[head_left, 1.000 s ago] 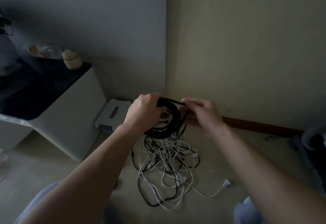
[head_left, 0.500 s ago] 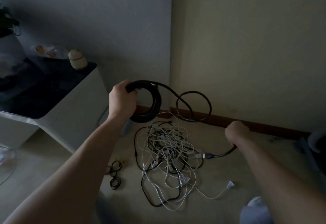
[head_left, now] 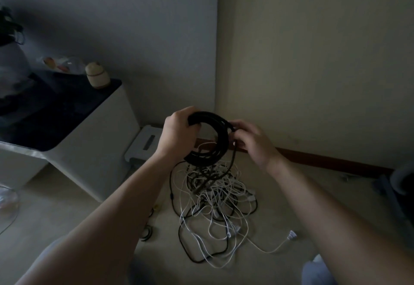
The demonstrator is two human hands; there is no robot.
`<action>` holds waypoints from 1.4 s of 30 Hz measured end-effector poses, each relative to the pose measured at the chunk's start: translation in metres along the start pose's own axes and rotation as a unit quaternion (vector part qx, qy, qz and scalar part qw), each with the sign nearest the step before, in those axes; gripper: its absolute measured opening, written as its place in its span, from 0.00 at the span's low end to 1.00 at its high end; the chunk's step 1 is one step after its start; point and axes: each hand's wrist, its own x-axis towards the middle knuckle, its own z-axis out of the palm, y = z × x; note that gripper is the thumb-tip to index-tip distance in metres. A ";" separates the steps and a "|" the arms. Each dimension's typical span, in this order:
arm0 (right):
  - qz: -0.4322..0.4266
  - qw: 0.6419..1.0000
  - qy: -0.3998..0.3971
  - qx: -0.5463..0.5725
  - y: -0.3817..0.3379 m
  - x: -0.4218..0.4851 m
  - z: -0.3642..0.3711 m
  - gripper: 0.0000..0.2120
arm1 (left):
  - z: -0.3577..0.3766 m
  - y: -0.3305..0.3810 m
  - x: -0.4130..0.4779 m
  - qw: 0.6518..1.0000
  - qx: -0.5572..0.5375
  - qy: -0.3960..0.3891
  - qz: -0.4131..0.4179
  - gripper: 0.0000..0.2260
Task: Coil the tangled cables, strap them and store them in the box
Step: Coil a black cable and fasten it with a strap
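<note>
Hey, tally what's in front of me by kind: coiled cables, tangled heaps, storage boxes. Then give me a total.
Coiled black cable, gripped by left hand and right hand: 1
Tangled heap of white and black cables: 1
Storage box: 1
Total: 3

Black cable coil (head_left: 220, 138): matt, rubbery. White cabinet (head_left: 94, 150), left of frame: smooth (dark top matt). Skirting board (head_left: 324, 160): wood-look.

Coil (head_left: 220, 136) blk, plain. Tangle (head_left: 215, 197): wht + blk cables mixed; plug (head_left: 291, 236) wht. Box (head_left: 143, 150) wht w/ grey slot. Cabinet (head_left: 94, 150) wht, top v. dark. Jar (head_left: 97, 78) beige w/ darker band. Skirting (head_left: 324, 161) reddish-brown. Floor (head_left: 56, 213) beige. L wall (head_left: 134, 38) grey, R wall (head_left: 313, 49) cream.
</note>
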 end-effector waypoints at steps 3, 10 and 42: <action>-0.020 1.000 0.013 -0.019 0.006 0.001 -0.002 0.09 | -0.003 0.002 -0.002 0.998 0.049 0.022 0.015 0.12; -0.004 0.999 0.024 -0.049 0.009 0.000 0.003 0.14 | 0.001 0.008 -0.005 0.988 0.101 0.119 -0.010 0.08; -0.008 0.996 -0.037 -0.080 -0.009 -0.007 0.015 0.11 | 0.010 0.012 -0.008 0.957 0.222 -0.056 0.178 0.33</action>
